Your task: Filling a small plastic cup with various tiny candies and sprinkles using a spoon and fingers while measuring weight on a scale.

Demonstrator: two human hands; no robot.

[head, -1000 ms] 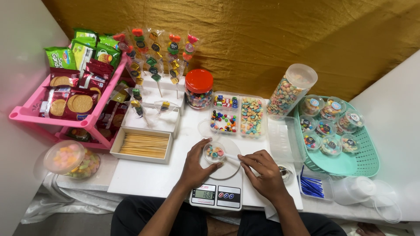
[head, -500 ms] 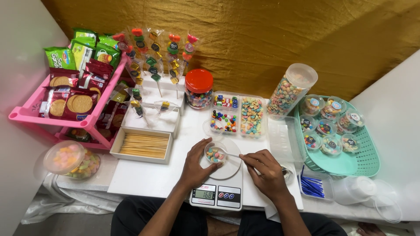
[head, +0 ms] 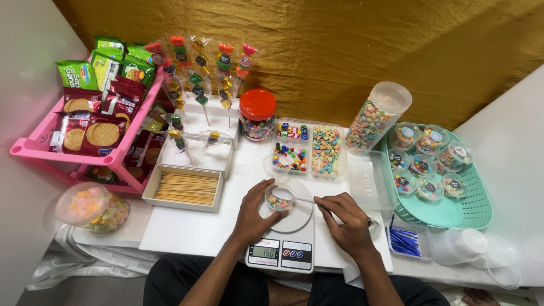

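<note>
Leftmost, a pink rack [head: 34, 148] held packets of biscuits and green snack bags, and below it a lidded tub [head: 90, 207] of pastel sweets sat at the table's edge. Beside the rack lay a white tray of sticks [head: 186, 188], with wrapped candy skewers [head: 198, 79] standing upright behind it.

Next, the left hand [head: 253, 214] came up from the lower edge with the forearm angled rightward, wrist bent, fingers curled around the near left side of a small clear cup [head: 278, 200]. That cup, partly filled with coloured candies, stood on the round pan of a scale [head: 281, 245], so the left grip was narrow and closed on the cup. Behind it stood a red-lidded jar [head: 258, 115] and a divided candy box [head: 309, 148].

The right hand [head: 343, 220] rested knuckles-up just right of the scale, its fingers pinched on the handle of a white spoon [head: 290, 195] whose bowl hung over the cup's mouth.

Farther right stood a tall candy jar [head: 374, 119], tilted in view, then a teal basket [head: 470, 204] holding small lidded cups, with blue sticks [head: 404, 242] in a clear tray in front.
</note>
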